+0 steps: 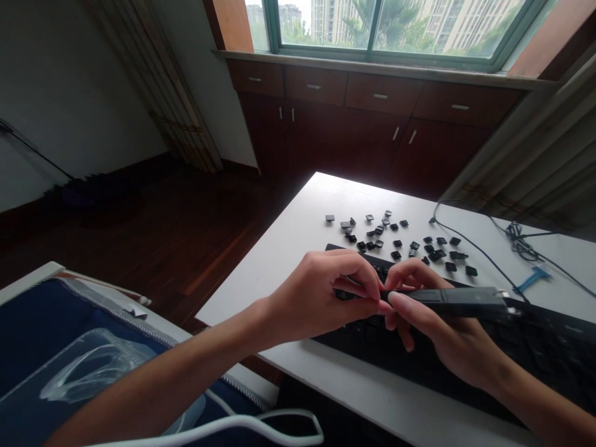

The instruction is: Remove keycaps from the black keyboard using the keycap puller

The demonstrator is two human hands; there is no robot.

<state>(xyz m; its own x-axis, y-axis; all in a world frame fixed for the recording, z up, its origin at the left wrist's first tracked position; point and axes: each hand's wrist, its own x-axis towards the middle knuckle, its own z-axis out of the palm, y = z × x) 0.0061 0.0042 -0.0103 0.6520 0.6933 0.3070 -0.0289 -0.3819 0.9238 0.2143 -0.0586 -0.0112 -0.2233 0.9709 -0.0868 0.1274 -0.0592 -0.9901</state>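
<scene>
A long black keycap (pixel 459 300), shaped like a space bar, is held level above a black keyboard (pixel 549 347). My left hand (pixel 321 297) pinches its left end with thumb and fingers. My right hand (pixel 433 323) grips it from below and behind near the same end, fingers curled around it. The bar's right end carries a small metal clip. Both hands hover over the keyboard's left part, which lies on a white table (pixel 298 242).
Several loose black keycaps (pixel 395 239) lie scattered on the table beyond the keyboard. A black cable (pixel 470 245) and a blue keycap puller (pixel 531 279) are at the right. A blue printed mat (pixel 69 354) lies at the lower left. Dark cabinets stand under the window.
</scene>
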